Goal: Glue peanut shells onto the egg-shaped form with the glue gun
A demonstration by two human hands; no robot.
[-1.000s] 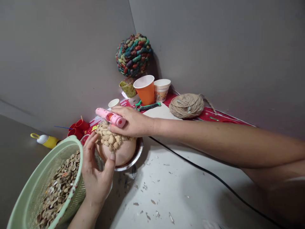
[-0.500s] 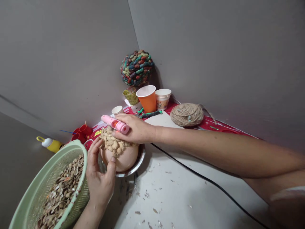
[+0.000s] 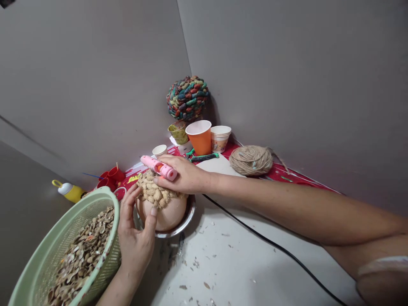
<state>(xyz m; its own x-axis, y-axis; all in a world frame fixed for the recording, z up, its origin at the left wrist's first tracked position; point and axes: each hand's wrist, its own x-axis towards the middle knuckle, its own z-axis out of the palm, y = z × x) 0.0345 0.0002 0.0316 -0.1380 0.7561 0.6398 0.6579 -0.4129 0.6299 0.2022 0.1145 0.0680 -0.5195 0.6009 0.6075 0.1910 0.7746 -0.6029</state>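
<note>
A smooth beige ball [image 3: 165, 216], its upper part covered with peanut shells [image 3: 156, 193], sits in a shiny metal bowl [image 3: 188, 221]. My left hand [image 3: 135, 225] grips the ball's left side, thumb in front and fingers around the shells. A pink hot glue gun [image 3: 159, 167] is in my right hand [image 3: 186, 174], which rests over the top of the shells. The right fingertips are partly hidden behind the glue gun. From beneath my right wrist a black cord [image 3: 270, 240] runs to the lower right.
A green basket [image 3: 116, 212] of shells stands at left. Behind are an orange cup [image 3: 200, 140], stacked paper cups [image 3: 220, 138], green-handled pliers [image 3: 204, 157], a twine roll [image 3: 251, 160] and a colourful ball [image 3: 188, 97]. Scraps litter the white table [image 3: 236, 272]. Grey walls meet behind.
The view has shifted slightly, so everything sits a little lower and to the right. Both hands keep their places on the ball and glue gun.
</note>
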